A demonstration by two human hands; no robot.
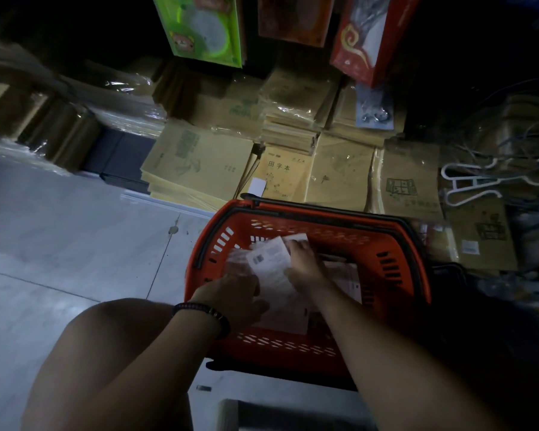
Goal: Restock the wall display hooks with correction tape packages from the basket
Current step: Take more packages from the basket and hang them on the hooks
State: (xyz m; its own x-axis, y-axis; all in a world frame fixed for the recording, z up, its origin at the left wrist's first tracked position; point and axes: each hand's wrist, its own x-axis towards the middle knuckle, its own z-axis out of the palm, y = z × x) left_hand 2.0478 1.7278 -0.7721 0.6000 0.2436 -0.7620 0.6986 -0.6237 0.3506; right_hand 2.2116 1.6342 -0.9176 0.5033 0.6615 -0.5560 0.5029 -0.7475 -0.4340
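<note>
A white package (269,262) with a barcode on its back lies tilted in the orange basket (386,244) at 5 o'clock. The left hand (231,293) grips its lower edge, and the right hand (304,264) curls over its 3 o'clock edge. Pale floor (59,244) lies at 9 o'clock, with stacked brown notebooks (199,157) at 12.

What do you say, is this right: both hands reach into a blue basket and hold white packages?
Not quite. The head view shows the basket is orange-red, not blue. The rest stands: the left hand and the right hand both reach into it and hold white packages.
</note>
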